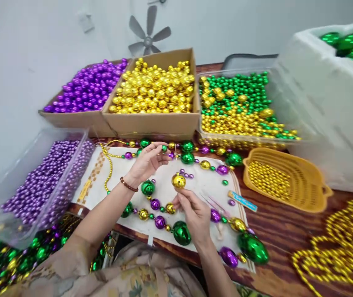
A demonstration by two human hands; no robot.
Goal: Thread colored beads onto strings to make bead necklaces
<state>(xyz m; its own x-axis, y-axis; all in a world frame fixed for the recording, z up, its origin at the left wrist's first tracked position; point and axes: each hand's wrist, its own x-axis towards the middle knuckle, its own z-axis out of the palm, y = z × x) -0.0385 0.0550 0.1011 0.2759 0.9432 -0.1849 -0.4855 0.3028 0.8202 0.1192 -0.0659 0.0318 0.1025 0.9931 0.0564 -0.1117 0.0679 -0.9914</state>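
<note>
My left hand [150, 161] is raised over the white cloth [102, 194], thumb and fingers pinched around a small green bead [164, 149]. A thin, pale needle-like line stands upright just right of it. Lower and to the right, my right hand [196, 214] is closed, with a large gold bead [178, 180] at its fingertips. Small purple beads [186, 174] lie on the cloth behind that bead. Strung green, gold and purple beads cross the cloth around both hands, including a big green bead [182, 232] beside my right hand.
Boxes of purple beads [86, 88] and gold beads [154, 88] stand at the back, beside a clear bin [250, 138] of green and gold ones. A yellow basket [314, 192], white foam box [315, 90] and gold bead strands [349, 235] are right; a purple-bead bin [68, 138] is left.
</note>
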